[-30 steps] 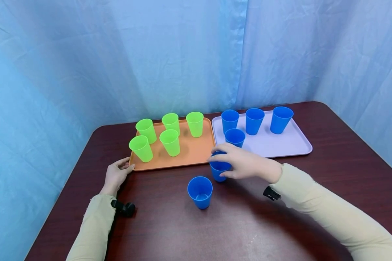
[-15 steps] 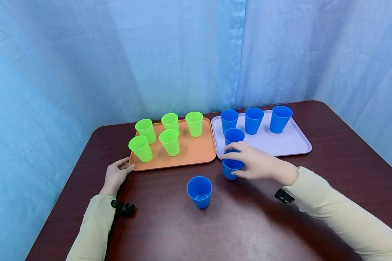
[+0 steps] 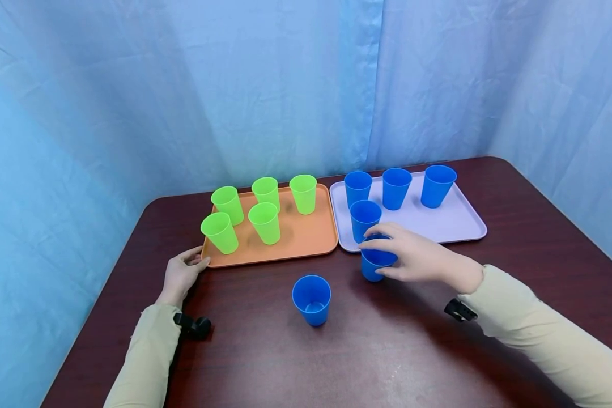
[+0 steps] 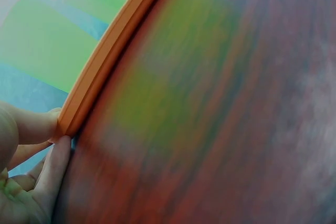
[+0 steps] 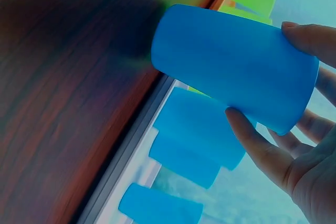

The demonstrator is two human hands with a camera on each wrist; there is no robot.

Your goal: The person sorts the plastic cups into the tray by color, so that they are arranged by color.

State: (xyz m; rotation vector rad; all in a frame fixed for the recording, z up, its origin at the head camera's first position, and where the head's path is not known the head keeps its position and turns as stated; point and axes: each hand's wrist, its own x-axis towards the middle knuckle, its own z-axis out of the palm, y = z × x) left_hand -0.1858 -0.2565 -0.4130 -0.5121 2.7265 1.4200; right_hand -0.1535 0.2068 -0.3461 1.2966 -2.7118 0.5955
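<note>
Right hand [image 3: 422, 259] grips a blue cup [image 3: 376, 264] from the side, thumb and fingers curled round its upper wall; cup is upright, just off the near edge of the lilac tray [image 3: 459, 224], over the dark wood table [image 3: 387, 351]. Cannot tell if the cup's base touches the table. Right wrist view shows the same cup [image 5: 233, 66] pinched between thumb and fingers [image 5: 257, 148].

Left hand [image 3: 182, 273] rests on the table at the near left corner of the orange tray [image 3: 306, 235]; fingers loosely bent, tips touching the tray rim, holding nothing. Left wrist view: fingertips [image 4: 44, 127] against the orange rim [image 4: 107, 59].

A 2nd blue cup [image 3: 311, 299] stands alone on the table, near the held one but apart. 4 blue cups [image 3: 396, 188] stand upright on the lilac tray, 5 green cups [image 3: 266, 222] upright on the orange tray. Blue curtain [image 3: 285, 85] behind.
</note>
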